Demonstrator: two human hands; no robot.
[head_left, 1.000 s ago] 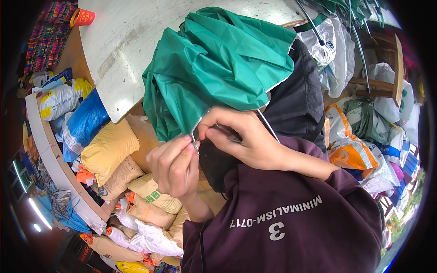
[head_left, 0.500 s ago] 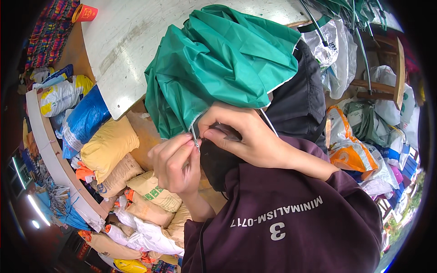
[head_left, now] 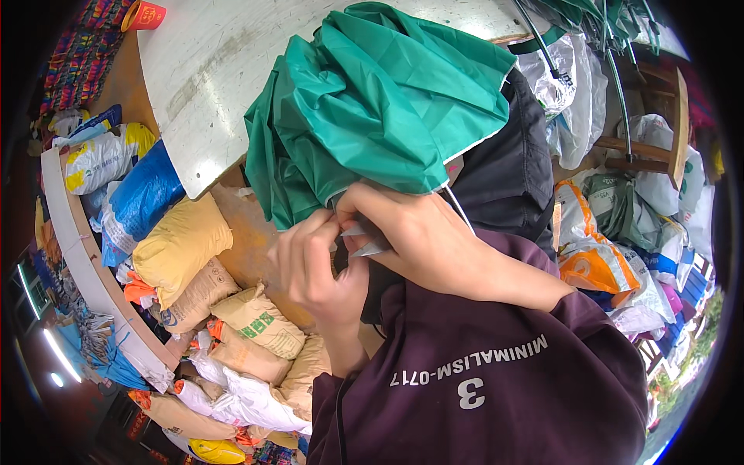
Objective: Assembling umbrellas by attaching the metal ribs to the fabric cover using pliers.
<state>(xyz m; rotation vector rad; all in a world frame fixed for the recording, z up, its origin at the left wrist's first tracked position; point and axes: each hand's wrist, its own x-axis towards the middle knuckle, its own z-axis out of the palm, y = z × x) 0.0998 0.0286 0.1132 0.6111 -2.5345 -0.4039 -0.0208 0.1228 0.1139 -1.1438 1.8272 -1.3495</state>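
Observation:
A green umbrella canopy [head_left: 380, 101] lies bunched over the edge of the table and my lap, its hem toward me. My left hand [head_left: 322, 260] is closed, its fingertips pinched at the hem by a rib end; what lies between them is too small to see. My right hand [head_left: 418, 232] curls against the left from the other side. In its palm sits a grey metal tool with two pointed blades, apparently thread snips [head_left: 370, 249]. A thin metal umbrella rib [head_left: 459, 208] comes out under the cloth beside my right wrist.
A worn white table [head_left: 209, 93] stands ahead, a red paper cup [head_left: 147, 15] at its far left. Full sacks [head_left: 184, 249] pile up at left. On the right are plastic bags [head_left: 593, 248], a wooden stool [head_left: 676, 128] and more umbrella frames [head_left: 618, 93].
My left hand has moved right and slightly up, closer against my right hand. The grey blades in the right hand now show between the two hands.

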